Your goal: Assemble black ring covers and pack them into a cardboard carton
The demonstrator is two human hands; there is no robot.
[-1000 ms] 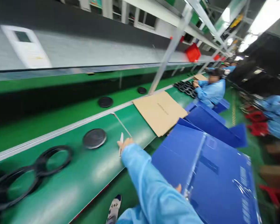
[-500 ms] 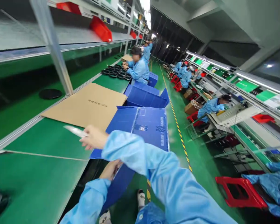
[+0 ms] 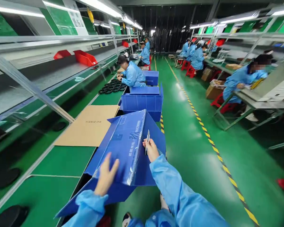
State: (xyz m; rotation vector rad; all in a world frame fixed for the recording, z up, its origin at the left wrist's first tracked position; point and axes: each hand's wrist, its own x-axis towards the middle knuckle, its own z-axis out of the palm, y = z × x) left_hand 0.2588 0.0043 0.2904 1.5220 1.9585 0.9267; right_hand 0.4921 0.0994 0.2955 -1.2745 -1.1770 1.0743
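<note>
A folded blue corrugated plastic box (image 3: 126, 142), wrapped in clear film, leans tilted against the edge of the green workbench (image 3: 61, 157) in front of me. My left hand (image 3: 106, 176) lies flat on its near lower face with the fingers spread. My right hand (image 3: 151, 148) is closed round a thin silver blade (image 3: 147, 140), which points up against the box's right upper edge. Both my arms are in light blue sleeves.
A flat brown cardboard sheet (image 3: 91, 126) lies on the bench beyond the box. Another open blue box (image 3: 142, 102) stands farther along. Black rings (image 3: 111, 86) lie before a seated co-worker (image 3: 131, 75). Other people sit at the right-hand line. A yellow-black striped line (image 3: 203, 129) runs down the green floor.
My view swung right, from the bench to down the aisle. My right hand carried the blade off the bench to the blue box. My left hand moved from the box's edge onto its face.
</note>
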